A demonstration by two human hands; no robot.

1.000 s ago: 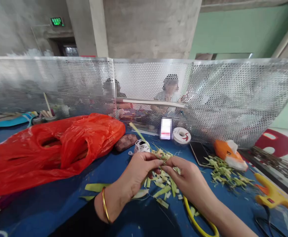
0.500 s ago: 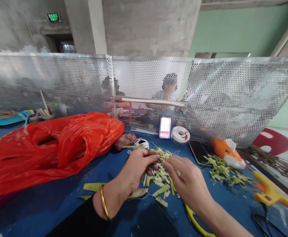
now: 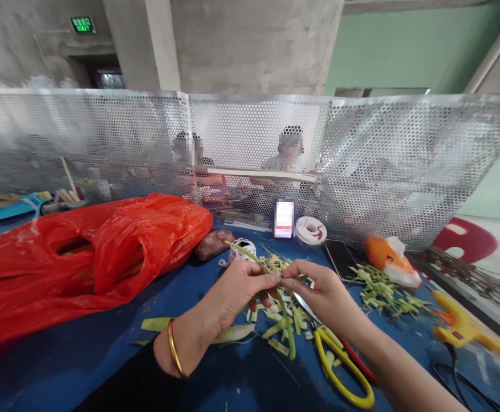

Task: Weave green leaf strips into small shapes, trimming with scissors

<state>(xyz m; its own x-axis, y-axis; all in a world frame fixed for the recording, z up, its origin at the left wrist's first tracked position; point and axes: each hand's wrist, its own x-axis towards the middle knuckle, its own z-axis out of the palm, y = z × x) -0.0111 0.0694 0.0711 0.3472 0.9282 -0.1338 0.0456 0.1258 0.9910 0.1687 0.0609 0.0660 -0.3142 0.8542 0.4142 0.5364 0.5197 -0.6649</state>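
Observation:
My left hand (image 3: pixel 250 289) pinches a long green leaf strip (image 3: pixel 243 250) between thumb and fingers; one end points up to the left and the other hangs down over the table. Meeting it fingertip to fingertip, my right hand (image 3: pixel 312 283) is closed in a pinch on the same strip. Scissors (image 3: pixel 348 372) with a yellow and a red handle lie beneath my right hand, blades partly hidden. Cut leaf scraps (image 3: pixel 278 332) are scattered under both hands. A broader leaf piece (image 3: pixel 235 333) lies beside my left wrist.
A red plastic bag (image 3: pixel 104 252) spreads over the left. Behind my hands are white cord (image 3: pixel 243 250), a ribbon spool (image 3: pixel 311 230) and a lit phone (image 3: pixel 284 218). Rightward lie a dark phone (image 3: pixel 340 257), leaf pile (image 3: pixel 387 294), tissue pack (image 3: pixel 391 260) and yellow glue gun (image 3: pixel 460 329). A perforated metal screen (image 3: pixel 254 126) stands behind.
The strip has swung so its lower end now hangs below my hands. My right hand has shifted and turned, its fingertips meeting the left's, and more of the scissors shows. The view shifted slightly.

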